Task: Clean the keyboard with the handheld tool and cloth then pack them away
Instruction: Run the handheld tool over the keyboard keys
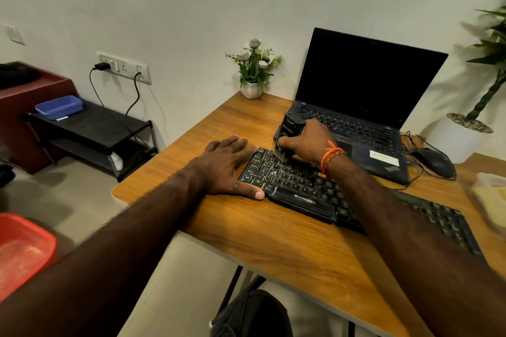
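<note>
A black keyboard (301,189) lies slantwise on the wooden desk (287,249). My right hand (306,139) grips a black handheld tool (291,128) held upright, its brush end pressed onto the keys near the keyboard's far left corner. My left hand (230,167) lies flat, fingers spread, on the desk against the keyboard's left end, thumb along its front edge. A yellowish cloth (490,200) lies blurred at the desk's right edge.
An open laptop (364,107) sits behind the keyboard, a black mouse (435,161) and cables to its right. A small flower pot (253,87) stands at the desk's far corner. A potted plant (462,137) is at right, a low shelf with a blue box (59,107) at left.
</note>
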